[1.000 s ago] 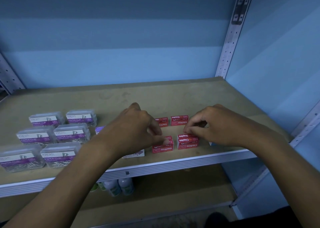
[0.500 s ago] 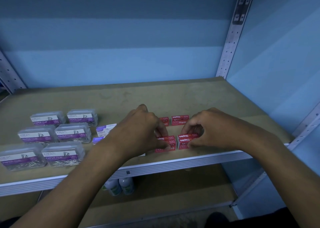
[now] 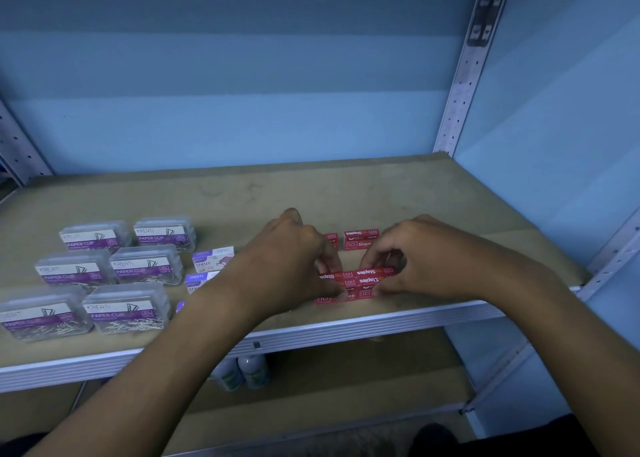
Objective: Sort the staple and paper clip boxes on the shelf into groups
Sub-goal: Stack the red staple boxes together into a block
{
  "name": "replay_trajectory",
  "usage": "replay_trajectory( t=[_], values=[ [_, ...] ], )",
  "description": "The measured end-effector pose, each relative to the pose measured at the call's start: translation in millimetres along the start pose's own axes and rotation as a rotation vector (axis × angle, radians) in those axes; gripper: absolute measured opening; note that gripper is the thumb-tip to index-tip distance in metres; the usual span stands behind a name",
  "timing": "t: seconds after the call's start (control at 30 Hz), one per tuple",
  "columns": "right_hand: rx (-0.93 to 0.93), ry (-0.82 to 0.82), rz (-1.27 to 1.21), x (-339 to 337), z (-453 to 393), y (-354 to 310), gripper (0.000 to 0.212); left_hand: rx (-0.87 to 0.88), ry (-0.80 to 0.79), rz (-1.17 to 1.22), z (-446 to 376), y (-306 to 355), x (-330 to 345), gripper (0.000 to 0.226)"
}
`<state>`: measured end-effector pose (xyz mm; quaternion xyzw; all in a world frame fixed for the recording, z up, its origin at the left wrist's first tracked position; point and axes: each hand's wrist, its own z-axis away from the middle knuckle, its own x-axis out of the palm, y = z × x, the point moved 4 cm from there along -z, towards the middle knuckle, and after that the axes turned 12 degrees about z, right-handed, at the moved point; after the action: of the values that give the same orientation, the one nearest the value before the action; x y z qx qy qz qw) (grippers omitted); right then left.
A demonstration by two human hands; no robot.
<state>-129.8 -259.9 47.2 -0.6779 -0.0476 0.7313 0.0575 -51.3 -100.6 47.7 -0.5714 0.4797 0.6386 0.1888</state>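
Staple boxes in red (image 3: 360, 281) lie near the front edge of the shelf (image 3: 346, 193), right of its middle, with both hands on them. The left hand (image 3: 294, 259) pinches the left end of the cluster and the right hand (image 3: 419, 262) pinches the right end, fingers curled round the cartons. A second ago the front two stacks stood slightly apart; now they are pressed together, touching, so the red group looks to be closing up into one block. Further back, a second red pair (image 3: 360, 239) sits apart from the front cluster, one of them half hidden behind the left hand.

Left of the hands, purple and white staple boxes (image 3: 213, 259) run front to back; the left forearm covers most of the nearer ones, so their count cannot be told. Toward the left front corner, clear paper clip boxes (image 3: 145, 264) stand in two columns of three, already grouped; the nearest left one is cut by the frame edge. How many red cartons are stacked under the fingers is unclear. Below the shelf, bottles (image 3: 252, 370) show only partly.
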Motion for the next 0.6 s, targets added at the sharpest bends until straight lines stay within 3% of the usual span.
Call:
replay_trajectory(
  t=[0.1, 0.3, 0.6],
  values=[
    [0.025, 0.079, -0.051, -8.0, -1.4, 7.5, 0.030, 0.018, 0.036, -0.006, -2.5, -7.3, -6.0, 0.044],
    [0.085, 0.232, -0.013, -13.3, -14.1, 16.2, 0.032, -0.020, 0.257, -0.149, -11.5, -23.4, -19.4, 0.038],
    [0.118, 0.219, -0.001, 0.9, -44.7, 24.5, 0.025, -0.108, 0.201, -0.198, -24.0, -32.4, -12.9, 0.032]
  ],
)
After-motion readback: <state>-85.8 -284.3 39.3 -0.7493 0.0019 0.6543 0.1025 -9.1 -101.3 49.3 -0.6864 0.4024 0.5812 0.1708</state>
